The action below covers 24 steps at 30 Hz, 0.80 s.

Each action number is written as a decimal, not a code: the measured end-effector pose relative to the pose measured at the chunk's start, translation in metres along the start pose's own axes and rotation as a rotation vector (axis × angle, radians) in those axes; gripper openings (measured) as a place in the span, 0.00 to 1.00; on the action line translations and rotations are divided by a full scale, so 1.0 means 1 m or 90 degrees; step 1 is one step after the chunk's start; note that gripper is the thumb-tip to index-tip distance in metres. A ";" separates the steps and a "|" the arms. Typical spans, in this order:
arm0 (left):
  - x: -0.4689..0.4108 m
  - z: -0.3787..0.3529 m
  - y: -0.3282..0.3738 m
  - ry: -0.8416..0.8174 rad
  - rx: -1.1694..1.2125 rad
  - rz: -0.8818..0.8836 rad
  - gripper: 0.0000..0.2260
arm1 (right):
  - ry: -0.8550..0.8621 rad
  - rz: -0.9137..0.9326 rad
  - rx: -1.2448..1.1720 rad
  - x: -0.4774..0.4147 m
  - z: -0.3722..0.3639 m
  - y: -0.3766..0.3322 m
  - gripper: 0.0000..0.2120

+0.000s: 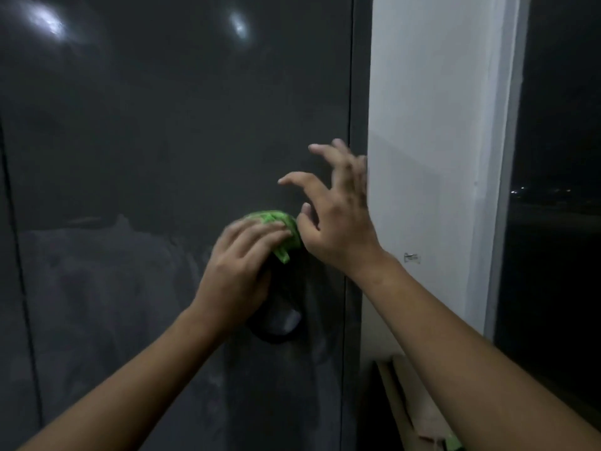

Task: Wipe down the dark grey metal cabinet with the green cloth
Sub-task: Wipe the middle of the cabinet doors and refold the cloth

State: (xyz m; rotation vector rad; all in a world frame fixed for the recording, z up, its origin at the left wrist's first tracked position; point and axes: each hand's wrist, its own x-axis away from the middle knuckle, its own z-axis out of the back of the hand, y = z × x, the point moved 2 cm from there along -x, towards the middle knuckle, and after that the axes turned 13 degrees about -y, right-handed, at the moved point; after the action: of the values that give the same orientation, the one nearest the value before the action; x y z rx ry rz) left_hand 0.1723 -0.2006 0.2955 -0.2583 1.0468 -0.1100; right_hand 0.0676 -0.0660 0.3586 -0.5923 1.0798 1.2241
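From the head view, we take the dark oval recess in the door of the dark grey metal cabinet as our landmark (a handle pocket, we guess). The green cloth sits bunched against the door just above that recess. Our left hand covers it with fingers laid nearly flat and close together, pressing the cloth to the metal and not pinching it. The thumb is hidden and the hand is motion-blurred. Our right hand is above and to the right of the recess, at the door's right edge. Its grip is spread wide with bent fingers and holds nothing. We cannot tell whether its fingertips touch the panel. We judge the wiping to be under way, not near its end. The cloth works only the patch above the recess. The broad panel higher up and to the left shows glare spots, and the part below the recess shows a dull haze, but nothing plainly marks wiped from unwiped. The cabinet is the only container here. Its door is shut, so its contents are hidden. Right of the recess stands a white wall.
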 end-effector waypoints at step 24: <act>0.061 0.015 -0.041 -0.010 0.013 -0.016 0.18 | -0.005 0.102 0.179 -0.013 -0.031 -0.008 0.24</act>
State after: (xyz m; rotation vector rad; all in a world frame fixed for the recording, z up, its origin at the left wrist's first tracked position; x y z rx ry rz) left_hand 0.2174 -0.2511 0.2623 -0.2528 1.0272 -0.1411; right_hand 0.0651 -0.1008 0.3558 -0.2890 1.2855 1.1827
